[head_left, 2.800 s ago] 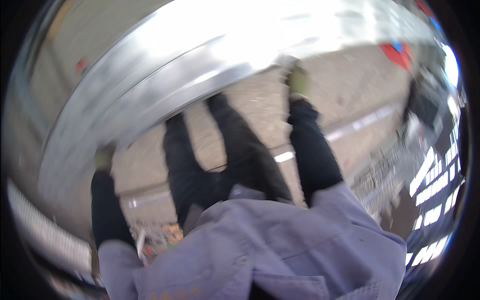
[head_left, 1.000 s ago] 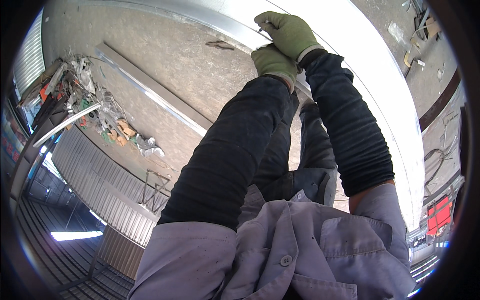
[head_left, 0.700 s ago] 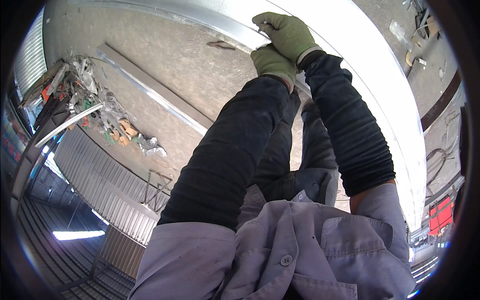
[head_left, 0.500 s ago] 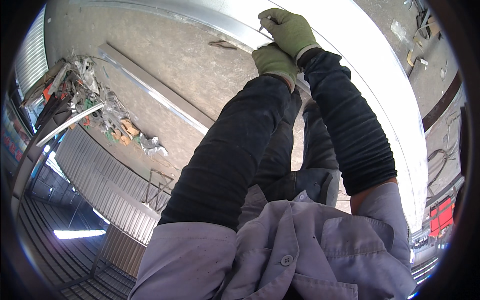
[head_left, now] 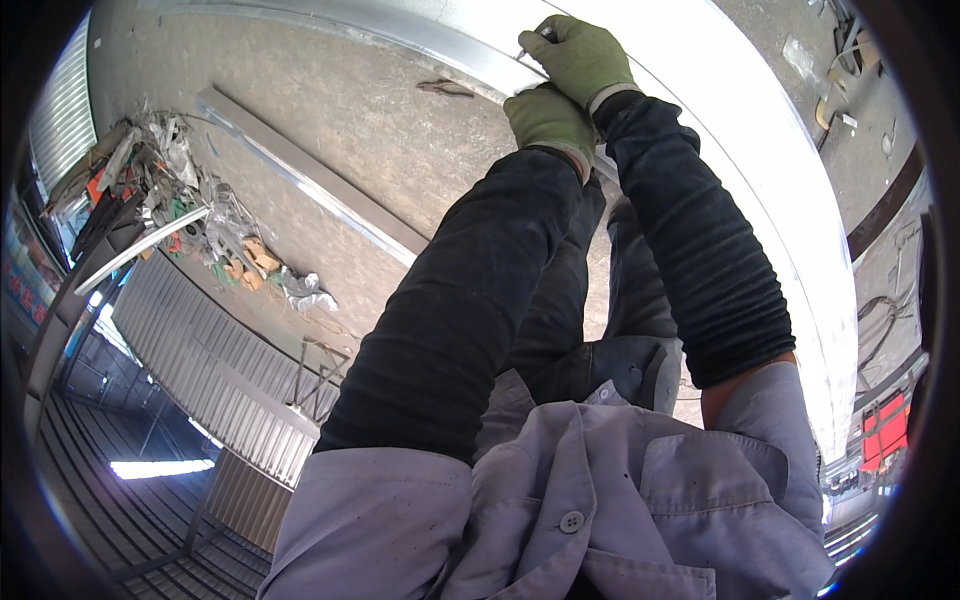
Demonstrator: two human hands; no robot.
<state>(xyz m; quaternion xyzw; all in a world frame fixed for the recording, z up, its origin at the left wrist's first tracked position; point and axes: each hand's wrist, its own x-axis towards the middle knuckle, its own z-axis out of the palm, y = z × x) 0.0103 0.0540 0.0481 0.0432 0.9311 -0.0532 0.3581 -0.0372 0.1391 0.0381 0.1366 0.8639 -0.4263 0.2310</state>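
The right hand [head_left: 585,65] pinches a slender object [head_left: 522,54] over the pale panel [head_left: 735,135], left hand [head_left: 548,120] (its grip I can't tell) alongside

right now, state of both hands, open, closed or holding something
Left hand: can't be told; fingers hidden.
Right hand: closed, holding a small thin object.

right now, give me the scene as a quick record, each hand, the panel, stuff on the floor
left hand: green-gloved, by the panel's edge; grip hidden
right hand: green-gloved, just beyond the left, pinching a small slim item
bright panel: pale, long, under and beyond the hands
pliers-like tool: on the floor, left of the hands
metal bar: on the floor, further left
scrap pile: far left, mixed pieces
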